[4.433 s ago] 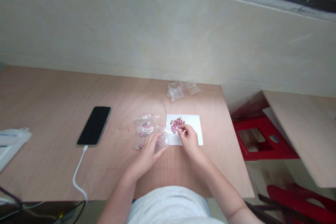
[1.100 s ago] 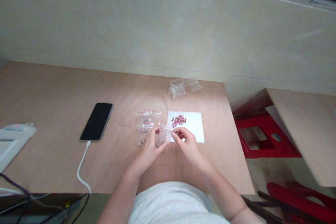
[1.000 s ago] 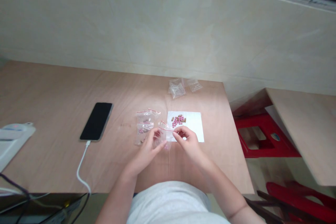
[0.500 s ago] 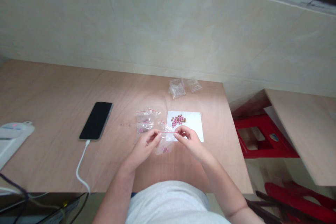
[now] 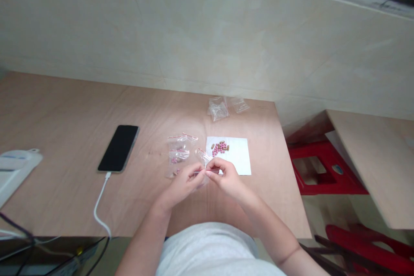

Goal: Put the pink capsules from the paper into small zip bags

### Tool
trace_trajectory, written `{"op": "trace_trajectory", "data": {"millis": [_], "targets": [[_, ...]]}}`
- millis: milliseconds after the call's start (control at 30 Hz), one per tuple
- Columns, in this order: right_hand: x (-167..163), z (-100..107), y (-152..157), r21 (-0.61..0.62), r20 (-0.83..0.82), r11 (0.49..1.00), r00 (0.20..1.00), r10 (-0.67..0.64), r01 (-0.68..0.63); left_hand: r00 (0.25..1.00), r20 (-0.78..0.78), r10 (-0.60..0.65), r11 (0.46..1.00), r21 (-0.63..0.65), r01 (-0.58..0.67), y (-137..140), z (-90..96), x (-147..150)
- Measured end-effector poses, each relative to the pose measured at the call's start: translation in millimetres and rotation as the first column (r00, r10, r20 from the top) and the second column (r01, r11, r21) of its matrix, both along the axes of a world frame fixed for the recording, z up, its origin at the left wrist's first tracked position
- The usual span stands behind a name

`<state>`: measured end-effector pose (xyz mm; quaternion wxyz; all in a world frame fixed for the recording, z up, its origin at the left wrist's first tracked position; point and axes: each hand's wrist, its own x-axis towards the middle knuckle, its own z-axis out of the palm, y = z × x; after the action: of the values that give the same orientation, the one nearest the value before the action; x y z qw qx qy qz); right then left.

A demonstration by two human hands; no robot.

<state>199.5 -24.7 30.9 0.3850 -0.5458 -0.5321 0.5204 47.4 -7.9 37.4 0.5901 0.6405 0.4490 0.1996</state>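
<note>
My left hand [image 5: 188, 179] and my right hand [image 5: 225, 177] meet over the table, each pinching the red-lined top edge of one small clear zip bag [image 5: 203, 181]. Most of that bag is hidden behind my fingers. Just beyond them lies a sheet of white paper [image 5: 241, 155] bearing a heap of round pink pills [image 5: 218, 150] and several brown capsules [image 5: 212, 146]. To the left of the paper, other zip bags [image 5: 179, 144] lie overlapping, some with pink pills inside.
Several clear bags [image 5: 219, 110] lie by the wall. At left are a phone [image 5: 118, 148] on a white charging cable [image 5: 96, 211] and a white power strip [image 5: 19, 168]. A red stool [image 5: 326, 168] stands past the table's right edge.
My hands have come together along the bag's top edge, the right one moving left and the left one slightly right. The bag's lower part with pink pills is now mostly covered.
</note>
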Motion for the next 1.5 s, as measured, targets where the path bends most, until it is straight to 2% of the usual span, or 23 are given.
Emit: {"op": "trace_trajectory", "data": {"millis": [133,400,567,800,900,1000,1133,1200,1267,1333,1400,1500], "targets": [[2.6,-8.8,-0.8,-0.096,-0.08,0.995,0.997,-0.014,0.006,0.999,0.0,0.036,0.999,0.025,-0.036,0.8,-1.4,-3.2],[12.2,-15.6,-3.0,-0.218,-0.283,0.971,0.946,-0.161,0.1,0.99,0.06,0.124,0.992,-0.031,-0.122,-0.4,-7.3,-14.1],[8.0,-20.6,-6.9,-0.297,-0.28,0.952,0.947,-0.158,0.071,0.992,0.033,0.125,0.991,-0.055,-0.123,0.6,-5.3,-23.4],[3.3,-24.8,-9.0,-0.312,-0.297,0.946,0.936,-0.188,0.091,0.994,-0.006,0.109,0.988,-0.105,-0.109,-3.2,1.4,-36.9],[-4.8,-28.1,-10.2,-0.317,-0.284,0.943,0.938,-0.197,0.102,0.992,-0.033,0.123,0.988,-0.086,-0.126,-5.8,-2.1,-42.3],[-12.5,-33.4,-9.0,-0.317,-0.259,0.946,0.954,-0.149,0.061,0.982,-0.06,0.178,0.983,-0.032,-0.18,-4.5,-11.2,-47.9],[-7.8,-39.8,11.2,-0.214,-0.118,0.976,0.991,-0.061,0.035,0.963,-0.115,0.245,0.969,0.061,-0.24,5.5,-28.3,-52.1],[1.9,-42.1,33.7,-0.119,-0.026,0.986,0.993,-0.119,0.115,0.952,-0.127,0.279,0.958,0.1,-0.267,12.0,-35.6,-51.9],[13.1,-44.1,63.1,-0.005,0.091,0.975,0.971,-0.221,0.222,0.935,-0.131,0.33,0.942,0.114,-0.316,17.3,-40.7,-51.1],[22.1,-46.1,95.1,0.154,0.276,0.954,0.916,-0.293,0.258,0.913,-0.127,0.388,0.92,0.11,-0.375,20.2,-44.0,-50.9],[27.0,-49.2,124.6,0.328,0.429,0.912,0.821,-0.377,0.247,0.898,-0.107,0.426,0.904,0.102,-0.416,20.8,-46.4,-52.5],[27.7,-58.4,155.3,0.43,0.571,0.883,0.7,-0.429,0.191,0.902,-0.068,0.427,0.904,0.069,-0.422,18.7,-49.5,-57.9]]}}
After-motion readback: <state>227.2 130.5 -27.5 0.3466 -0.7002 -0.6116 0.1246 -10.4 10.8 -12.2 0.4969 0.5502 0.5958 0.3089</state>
